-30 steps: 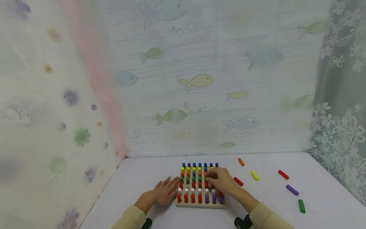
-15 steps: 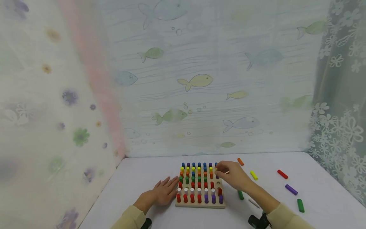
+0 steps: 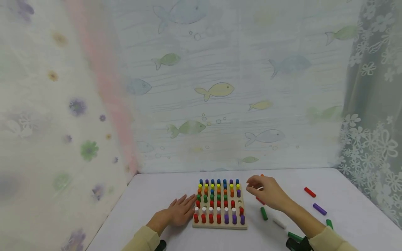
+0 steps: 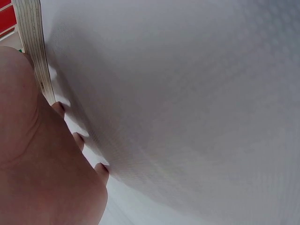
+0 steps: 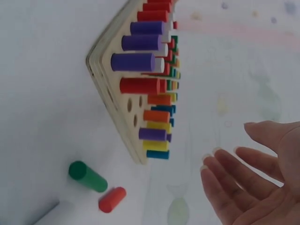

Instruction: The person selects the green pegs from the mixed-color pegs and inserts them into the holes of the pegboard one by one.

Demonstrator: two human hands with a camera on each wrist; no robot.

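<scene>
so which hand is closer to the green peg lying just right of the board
Right. The right hand hovers just above and behind the green peg, fingers loosely spread and holding nothing. The left hand rests flat on the table across the peg board, against its left edge.

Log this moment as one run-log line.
left hand: flat on table, touching pegboard edge | right hand: open, raised beside pegboard, holding nothing | loose green peg, red peg on table

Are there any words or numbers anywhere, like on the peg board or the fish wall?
None can be read: the peg board, its pegs, the loose pegs on the table and the fish curtain show only colours and pictures, no letters or numbers.
</scene>
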